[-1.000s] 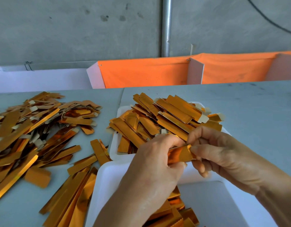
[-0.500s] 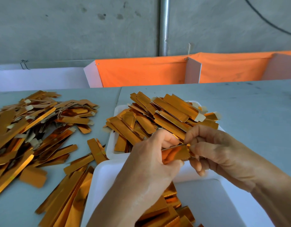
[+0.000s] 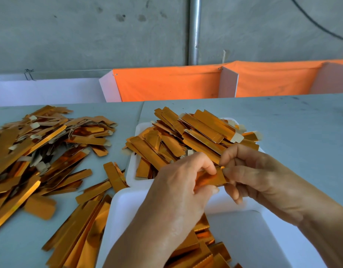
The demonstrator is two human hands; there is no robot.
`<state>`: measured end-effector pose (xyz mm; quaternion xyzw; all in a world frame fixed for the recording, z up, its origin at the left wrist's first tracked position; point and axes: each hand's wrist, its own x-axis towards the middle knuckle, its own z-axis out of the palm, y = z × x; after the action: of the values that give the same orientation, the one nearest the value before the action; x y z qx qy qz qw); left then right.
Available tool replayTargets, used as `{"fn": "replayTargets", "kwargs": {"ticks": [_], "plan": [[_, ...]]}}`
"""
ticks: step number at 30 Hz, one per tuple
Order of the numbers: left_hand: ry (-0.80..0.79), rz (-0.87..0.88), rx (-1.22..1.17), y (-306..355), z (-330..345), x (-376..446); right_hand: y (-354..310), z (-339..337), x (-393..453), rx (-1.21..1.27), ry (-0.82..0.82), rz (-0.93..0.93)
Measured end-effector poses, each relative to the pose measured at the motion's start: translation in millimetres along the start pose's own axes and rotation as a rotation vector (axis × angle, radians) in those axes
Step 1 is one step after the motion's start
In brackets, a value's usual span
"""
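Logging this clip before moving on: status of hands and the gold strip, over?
Left hand and right hand both pinching one gold strip. Strip held above the near white tray. Nothing blocking; heaped far tray just behind.

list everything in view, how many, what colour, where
held strip: one, shiny gold, between both hands
far tray: one, white, mid-table
folded strips: too many to count, gold, heaped in far tray
near tray: one, white, under the hands
gold pieces: several, in near tray
loose strips: many, gold, on table at left
table: grey
cloth divider: orange, behind table
pipe: one, metal, on wall
left hand: grips held strip
right hand: pinches its end
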<state>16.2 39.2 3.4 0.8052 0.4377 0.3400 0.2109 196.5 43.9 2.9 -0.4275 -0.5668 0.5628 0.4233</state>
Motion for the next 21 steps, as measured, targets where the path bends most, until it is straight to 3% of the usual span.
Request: {"fn": "replayTargets", "kwargs": {"ticks": [10,17,21], "plan": [[0.005,0.051,0.095,3.5,3.7,-1.3,1.1,-4.9,1.2,-0.173,0.006,-0.004],[-0.028,-0.033,-0.158,2.1,-4.5,0.2,3.3,-13.4,-0.4,0.260,-0.169,-0.016],[-0.067,-0.039,-0.316,2.2,-7.5,0.4,2.6,-14.8,0.5,0.345,-0.254,-0.030]]}}
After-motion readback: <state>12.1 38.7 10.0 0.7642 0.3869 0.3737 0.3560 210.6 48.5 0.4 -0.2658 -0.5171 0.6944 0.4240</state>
